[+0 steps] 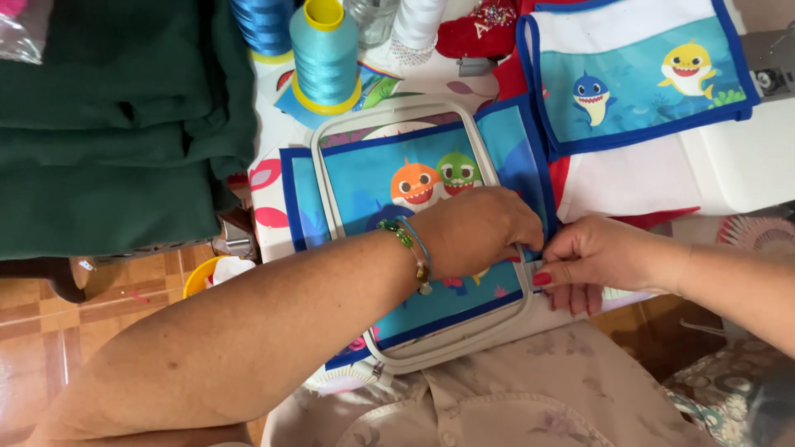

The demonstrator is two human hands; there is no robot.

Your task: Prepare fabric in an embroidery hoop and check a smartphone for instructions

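Observation:
A blue cloth with cartoon sharks (pixel 389 178) lies clamped in a pale plastic embroidery hoop (pixel 325 194) in front of me. My left hand (pixel 480 228), with beaded bracelets on its wrist, reaches across the hoop and presses on its right side. At that same right edge my right hand (pixel 592 261) pinches the cloth's dark blue border, its fingers closed on the fabric. The two hands nearly touch. The hoop's right rim is hidden under them.
A second shark-print cloth (pixel 638 70) lies at the back right. Thread cones, one light blue (pixel 325 54), one darker blue (pixel 263 25) and one white (pixel 416 21), stand behind the hoop. Folded dark green fabric (pixel 108 124) is stacked at left. A yellow bowl (pixel 201 276) sits below.

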